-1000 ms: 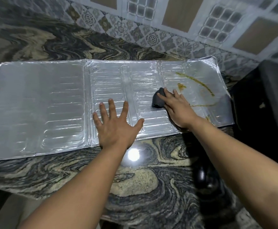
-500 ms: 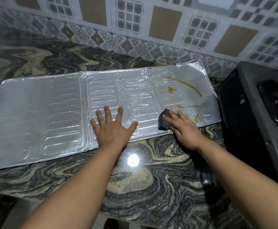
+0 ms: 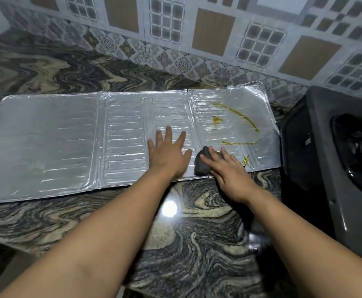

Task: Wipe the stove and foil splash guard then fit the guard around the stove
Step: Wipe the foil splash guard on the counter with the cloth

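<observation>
On the swirled marble counter (image 3: 197, 233) foil splash guard (image 3: 68, 143) lies flat, three ribbed panels, near edge close to the counter front, right edge just beside dark stove (image 3: 326, 168). Left hand (image 3: 168, 153) spread wide, palm down on the middle panel. Right hand (image 3: 227, 171) fingers flat, pressing a dark crumpled cloth (image 3: 201, 162) at the guard's near edge. Yellow-brown grease streaks (image 3: 236, 117) on the right panel. Bare counter left and behind; patterned tile wall (image 3: 197, 39) at back.

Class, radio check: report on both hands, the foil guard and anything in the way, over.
Left hand flat, pinning the foil guard. Right hand pressing dark cloth on its near edge. Yellow streaks unwiped on right panel. Guard lies flat beside stove; nothing blocking.
</observation>
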Motion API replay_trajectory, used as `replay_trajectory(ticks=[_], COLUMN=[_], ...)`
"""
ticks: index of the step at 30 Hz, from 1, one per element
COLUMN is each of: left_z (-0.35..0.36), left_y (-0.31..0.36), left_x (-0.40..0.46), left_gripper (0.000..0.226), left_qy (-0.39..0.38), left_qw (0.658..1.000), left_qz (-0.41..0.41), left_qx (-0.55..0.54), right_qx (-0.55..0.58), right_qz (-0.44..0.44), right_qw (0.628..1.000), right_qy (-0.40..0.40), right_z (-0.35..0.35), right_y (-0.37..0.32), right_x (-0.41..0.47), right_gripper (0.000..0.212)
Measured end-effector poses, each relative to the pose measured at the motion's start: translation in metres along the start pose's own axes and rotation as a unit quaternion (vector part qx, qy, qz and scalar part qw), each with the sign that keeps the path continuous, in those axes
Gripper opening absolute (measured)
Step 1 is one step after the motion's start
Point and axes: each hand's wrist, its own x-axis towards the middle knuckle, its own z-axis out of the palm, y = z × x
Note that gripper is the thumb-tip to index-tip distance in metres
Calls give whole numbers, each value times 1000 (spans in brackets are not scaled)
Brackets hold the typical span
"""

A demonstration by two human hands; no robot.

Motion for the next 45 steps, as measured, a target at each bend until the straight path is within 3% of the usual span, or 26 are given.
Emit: replay_trajectory(ticks=[5,31,38,45], left_z=[24,30,27,26], left_y=[8,12,14,13], left_x=[-2,3,2,2], left_gripper=[70,73,74,74], left_qy=[51,57,38,41], left_qw=[998,998,998,998], left_qz=[-8,-15,-22,-15], left_qx=[22,38,42,41], right_qx=[-18,-96,-65,-46], right_qz=[-15,-48,40,123], right_qw=[1000,994,997,991], right_qy=[-12,6,22,6], right_z=[-5,-60,-55,-52], right_y=[11,103,112,108], right_x=[2,217,207,162], right_gripper=[55,59,50,56])
